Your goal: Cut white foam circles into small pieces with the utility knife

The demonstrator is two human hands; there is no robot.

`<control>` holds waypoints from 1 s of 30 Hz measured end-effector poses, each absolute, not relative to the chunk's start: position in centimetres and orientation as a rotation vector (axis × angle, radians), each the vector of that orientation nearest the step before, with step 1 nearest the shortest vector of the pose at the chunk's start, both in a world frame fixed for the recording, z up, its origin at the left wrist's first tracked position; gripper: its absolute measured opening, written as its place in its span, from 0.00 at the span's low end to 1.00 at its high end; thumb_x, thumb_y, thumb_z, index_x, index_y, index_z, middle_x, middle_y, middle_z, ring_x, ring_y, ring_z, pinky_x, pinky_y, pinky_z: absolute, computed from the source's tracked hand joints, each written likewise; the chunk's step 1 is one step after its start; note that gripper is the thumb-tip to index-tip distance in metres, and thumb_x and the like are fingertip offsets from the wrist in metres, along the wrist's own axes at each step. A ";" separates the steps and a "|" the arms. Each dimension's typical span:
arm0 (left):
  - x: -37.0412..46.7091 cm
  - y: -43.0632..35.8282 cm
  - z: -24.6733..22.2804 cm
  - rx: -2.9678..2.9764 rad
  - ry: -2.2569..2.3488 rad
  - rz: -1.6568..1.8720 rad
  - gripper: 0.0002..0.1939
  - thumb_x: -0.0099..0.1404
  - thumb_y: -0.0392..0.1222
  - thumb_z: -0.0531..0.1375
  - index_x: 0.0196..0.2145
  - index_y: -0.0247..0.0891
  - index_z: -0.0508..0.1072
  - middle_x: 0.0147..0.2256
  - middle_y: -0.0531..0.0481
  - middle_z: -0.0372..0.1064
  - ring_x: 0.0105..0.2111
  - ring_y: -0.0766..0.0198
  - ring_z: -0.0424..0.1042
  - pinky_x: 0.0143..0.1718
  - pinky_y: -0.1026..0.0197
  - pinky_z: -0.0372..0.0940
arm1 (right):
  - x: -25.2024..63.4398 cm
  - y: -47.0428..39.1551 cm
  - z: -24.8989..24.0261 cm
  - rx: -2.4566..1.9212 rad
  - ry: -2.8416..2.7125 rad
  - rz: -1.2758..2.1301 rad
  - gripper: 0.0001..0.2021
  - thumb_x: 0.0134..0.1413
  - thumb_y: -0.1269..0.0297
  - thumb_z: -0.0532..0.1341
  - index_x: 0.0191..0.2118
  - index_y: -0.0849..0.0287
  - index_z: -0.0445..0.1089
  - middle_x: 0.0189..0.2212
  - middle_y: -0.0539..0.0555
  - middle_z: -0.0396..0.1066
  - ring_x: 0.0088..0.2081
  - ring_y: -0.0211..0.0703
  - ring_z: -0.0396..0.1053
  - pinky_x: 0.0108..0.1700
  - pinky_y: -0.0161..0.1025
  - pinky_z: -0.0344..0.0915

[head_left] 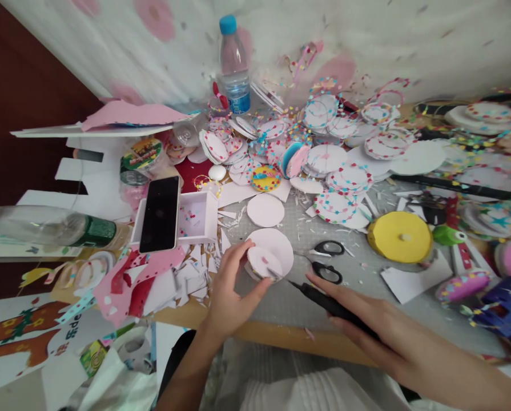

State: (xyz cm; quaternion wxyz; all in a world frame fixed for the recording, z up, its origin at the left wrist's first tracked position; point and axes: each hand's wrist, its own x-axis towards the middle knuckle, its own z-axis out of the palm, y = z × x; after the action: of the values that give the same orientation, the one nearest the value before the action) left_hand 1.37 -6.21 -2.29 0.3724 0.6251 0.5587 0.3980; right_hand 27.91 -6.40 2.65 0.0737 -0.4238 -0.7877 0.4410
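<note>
My left hand (233, 291) holds a small white disc (261, 261) by its edge, thumb and forefinger on either side. The disc lies over a larger white paper circle (283, 248) on the grey mat (281, 308). In my right hand (366, 319) is a black-handled tool (332, 305), its thin metal tip pointing left at the disc. Black-handled scissors (328, 273) lie just beyond my right fingers. Another white paper circle (265, 210) rests a little farther back.
Many decorated paper discs (343, 206) crowd the back. A yellow disc (399, 237) lies right of the scissors. Left are a phone (160, 214) on a white box (199, 217), paper scraps (190, 277) and a lying bottle (53, 225). A bottle (234, 68) stands behind.
</note>
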 end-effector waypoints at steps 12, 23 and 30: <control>1.6 -7.1 -4.3 1.744 1.464 1.052 0.29 0.60 0.42 0.64 0.59 0.44 0.64 0.56 0.40 0.66 0.56 0.51 0.66 0.56 0.48 0.65 | 28.4 -6.4 3.2 -1.278 -2.425 1.286 0.30 0.62 0.69 0.52 0.68 0.44 0.49 0.57 0.55 0.68 0.51 0.51 0.72 0.46 0.43 0.74; 1.3 -6.9 -4.4 1.851 1.494 1.062 0.31 0.59 0.46 0.66 0.59 0.47 0.65 0.53 0.43 0.70 0.52 0.53 0.70 0.53 0.52 0.67 | 27.9 -7.4 3.8 -1.323 -2.472 1.196 0.28 0.62 0.63 0.52 0.67 0.44 0.51 0.54 0.56 0.71 0.44 0.55 0.76 0.37 0.45 0.78; 1.7 -6.6 -4.1 1.895 1.472 1.092 0.32 0.59 0.46 0.65 0.60 0.47 0.64 0.51 0.43 0.70 0.50 0.54 0.71 0.50 0.56 0.69 | 26.5 -7.6 4.5 -1.316 -2.336 1.160 0.28 0.60 0.65 0.52 0.66 0.46 0.54 0.51 0.56 0.74 0.41 0.54 0.78 0.32 0.40 0.79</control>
State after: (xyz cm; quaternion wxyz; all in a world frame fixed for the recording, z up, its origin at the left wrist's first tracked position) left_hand 1.74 -6.57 -4.06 0.2498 0.6961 0.5407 0.4010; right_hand 26.45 -7.59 4.45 0.1099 -0.4478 -0.7947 0.3947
